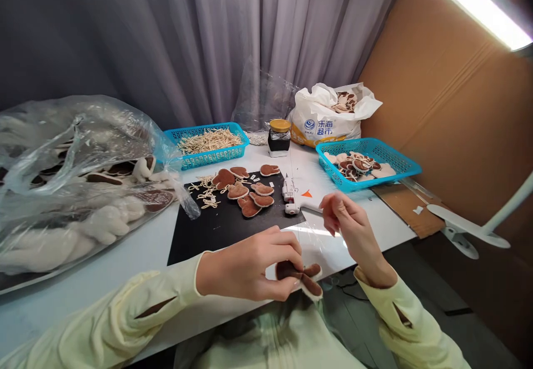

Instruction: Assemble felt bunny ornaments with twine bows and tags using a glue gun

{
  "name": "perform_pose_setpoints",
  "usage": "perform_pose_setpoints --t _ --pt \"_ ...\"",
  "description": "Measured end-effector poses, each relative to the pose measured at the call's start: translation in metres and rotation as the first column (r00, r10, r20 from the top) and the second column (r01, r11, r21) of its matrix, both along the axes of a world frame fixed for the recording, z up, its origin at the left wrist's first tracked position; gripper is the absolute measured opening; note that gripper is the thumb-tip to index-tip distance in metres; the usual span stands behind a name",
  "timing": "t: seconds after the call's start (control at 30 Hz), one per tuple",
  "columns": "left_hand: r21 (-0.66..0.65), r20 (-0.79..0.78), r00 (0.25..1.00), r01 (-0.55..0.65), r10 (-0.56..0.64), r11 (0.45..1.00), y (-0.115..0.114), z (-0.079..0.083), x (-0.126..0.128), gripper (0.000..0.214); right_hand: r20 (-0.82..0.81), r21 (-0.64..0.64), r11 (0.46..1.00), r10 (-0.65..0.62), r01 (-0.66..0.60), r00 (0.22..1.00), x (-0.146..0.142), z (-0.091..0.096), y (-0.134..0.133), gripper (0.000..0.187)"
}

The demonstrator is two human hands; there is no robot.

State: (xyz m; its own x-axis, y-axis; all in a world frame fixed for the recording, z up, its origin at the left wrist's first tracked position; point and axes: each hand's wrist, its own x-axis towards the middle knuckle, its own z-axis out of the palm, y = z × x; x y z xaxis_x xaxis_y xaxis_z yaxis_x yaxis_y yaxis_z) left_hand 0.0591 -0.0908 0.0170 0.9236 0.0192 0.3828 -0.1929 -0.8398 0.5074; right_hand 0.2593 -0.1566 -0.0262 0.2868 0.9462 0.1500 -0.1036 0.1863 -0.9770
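My left hand [262,266] pinches a brown plush piece with white edging and two ear-like lobes [310,284], just over the table's front edge. Raised to its right, my right hand [343,222] has its fingers curled together; whatever may be between them is too small to make out. Behind that hand lies a white glue gun [293,200] with an orange mark, its handle end partly covered. More brown plush pieces [250,205] rest on the black mat [195,241], beside several small cream string bows [208,197] and tiny white tags [255,178].
A clear bag of plush parts [95,191] fills the left. At the back stand a blue basket of cream strings [191,161], a gold-lidded jar [278,138] and a white bag [328,116]. Another blue basket [370,183] holds plush pieces. A white clamp [466,227] sits right.
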Motion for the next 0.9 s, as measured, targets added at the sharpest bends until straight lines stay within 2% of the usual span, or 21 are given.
perform_pose_setpoints --t 0.07,0.13,0.17,0.2,0.3,0.37,0.43,0.47,0.53,0.6,0.63,0.67,0.73,0.8,0.9 --pt "0.013 0.013 1.000 0.008 -0.008 1.000 0.000 0.001 0.000 0.010 0.052 -0.183 0.968 0.185 -0.172 0.981 -0.001 -0.002 -0.004 0.063" --pt "0.048 0.014 0.999 0.029 -0.029 0.998 -0.002 0.001 0.000 0.012 -0.101 -0.310 0.861 0.393 -0.404 0.914 -0.010 -0.005 -0.006 0.069" --pt "0.072 0.008 0.999 0.040 -0.041 0.997 -0.004 0.001 0.000 0.012 -0.214 -0.299 0.824 0.434 -0.481 0.875 -0.016 -0.006 -0.007 0.064" --pt "0.100 0.001 0.999 0.049 -0.050 0.994 -0.007 0.001 0.000 0.012 -0.327 -0.257 0.814 0.435 -0.522 0.839 -0.022 -0.006 -0.008 0.055" --pt "0.201 0.008 0.997 0.072 -0.076 0.977 -0.020 0.008 -0.003 0.011 -0.593 -0.136 0.826 0.374 -0.546 0.713 -0.035 -0.003 -0.011 0.030" --pt "0.251 0.024 0.996 0.073 -0.081 0.965 -0.029 0.020 -0.008 0.012 -0.682 -0.088 0.824 0.360 -0.559 0.637 -0.037 0.001 -0.015 0.025" --pt "0.254 0.020 0.999 0.038 -0.044 0.966 -0.033 0.036 -0.017 0.012 -0.686 -0.051 0.828 0.377 -0.559 0.622 -0.036 0.003 -0.020 0.024" --pt "0.249 0.023 1.000 -0.002 -0.004 0.969 -0.033 0.045 -0.022 0.014 -0.650 -0.054 0.834 0.388 -0.548 0.654 -0.036 0.003 -0.023 0.025" --pt "0.240 0.082 0.989 -0.136 0.120 0.961 -0.026 0.058 -0.030 0.021 -0.482 -0.103 0.866 0.387 -0.489 0.786 -0.038 0.001 -0.027 0.030" --pt "0.267 0.251 0.938 -0.304 0.239 0.915 -0.013 0.062 -0.031 0.022 -0.157 -0.172 0.905 0.366 -0.390 0.917 -0.044 -0.003 -0.030 0.036" --pt "0.303 0.312 0.909 -0.371 0.277 0.878 -0.006 0.060 -0.028 0.019 0.038 -0.187 0.920 0.356 -0.344 0.934 -0.048 -0.004 -0.031 0.036" --pt "0.343 0.345 0.895 -0.401 0.282 0.849 0.001 0.055 -0.024 0.015 0.221 -0.186 0.932 0.348 -0.311 0.911 -0.053 -0.006 -0.033 0.035" --pt "0.464 0.301 0.923 -0.362 0.240 0.808 0.010 0.042 -0.013 0.009 0.485 -0.164 0.943 0.331 -0.288 0.809 -0.059 -0.006 -0.035 0.033" --pt "0.563 0.207 0.961 -0.269 0.181 0.782 0.013 0.028 -0.002 0.011 0.602 -0.138 0.945 0.317 -0.296 0.733 -0.061 -0.004 -0.038 0.030" --pt "0.637 0.103 0.985 -0.171 0.137 0.752 0.010 0.015 0.007 0.014 0.661 -0.125 0.934 0.329 -0.334 0.674 -0.057 0.002 -0.042 0.025"
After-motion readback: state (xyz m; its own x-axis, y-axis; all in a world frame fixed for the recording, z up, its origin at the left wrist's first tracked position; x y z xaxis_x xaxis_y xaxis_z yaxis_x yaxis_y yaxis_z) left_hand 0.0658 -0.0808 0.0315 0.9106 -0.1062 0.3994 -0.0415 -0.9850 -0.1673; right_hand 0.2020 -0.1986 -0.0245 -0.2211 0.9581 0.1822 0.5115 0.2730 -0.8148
